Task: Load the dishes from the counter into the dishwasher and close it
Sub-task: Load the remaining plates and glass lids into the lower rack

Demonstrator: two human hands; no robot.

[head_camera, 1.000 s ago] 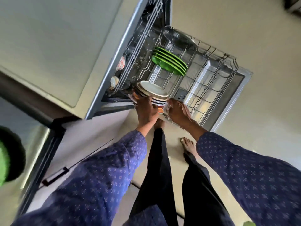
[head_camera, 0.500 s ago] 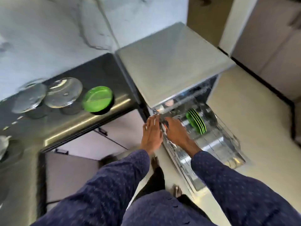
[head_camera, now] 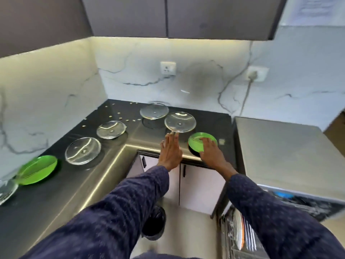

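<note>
Long dark navy sleeves (head_camera: 119, 206) with a small pale dotted print, bare hands

White marble-look wall (head_camera: 196, 86) with grey veins wraps the corner, lit warm from under the dark upper cabinets (head_camera: 168, 15). Two wall sockets: one bare (head_camera: 168, 68), one with a plug and cable hanging down (head_camera: 256, 73). Black L-shaped tabletop (head_camera: 61, 184) with a steel edge. Pale cupboard doors (head_camera: 201, 182) with dark handles below, and a beige floor (head_camera: 186, 230) underneath.
</note>
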